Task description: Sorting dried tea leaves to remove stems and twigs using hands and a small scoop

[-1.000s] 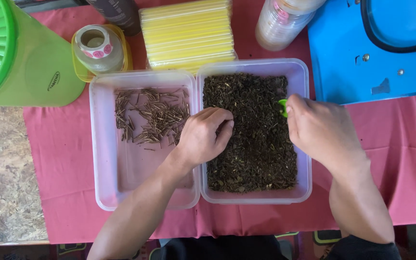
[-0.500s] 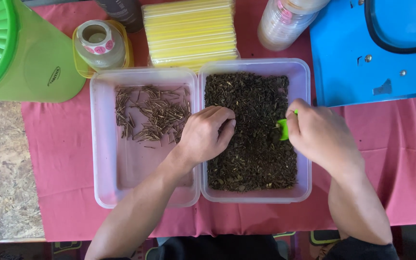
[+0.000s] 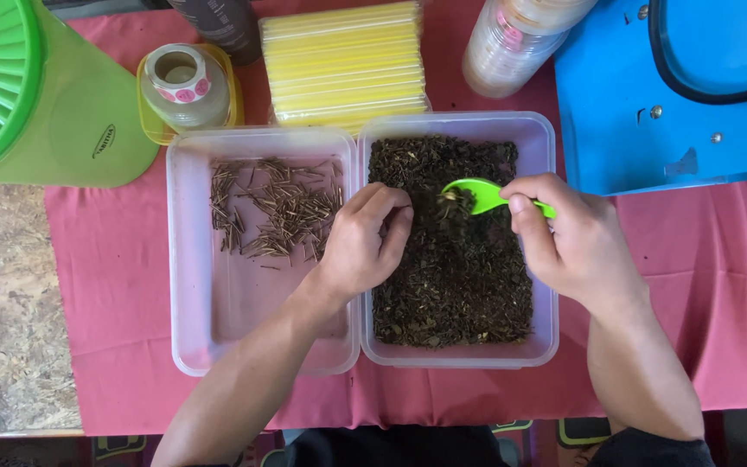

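Gripping a green spoon (image 3: 482, 195) by its handle, the right hand (image 3: 577, 242) held the bowl, loaded with dark crumbs, over the right tub (image 3: 543, 130) of dark dried leaves at frame centre. The left hand (image 3: 363, 242) lay curled, fingertips pinched together in those leaves, beside the wall shared with the left tub (image 3: 185, 259), which held pale stalks. Both tubs sat on a red cloth (image 3: 105, 285) on the table.
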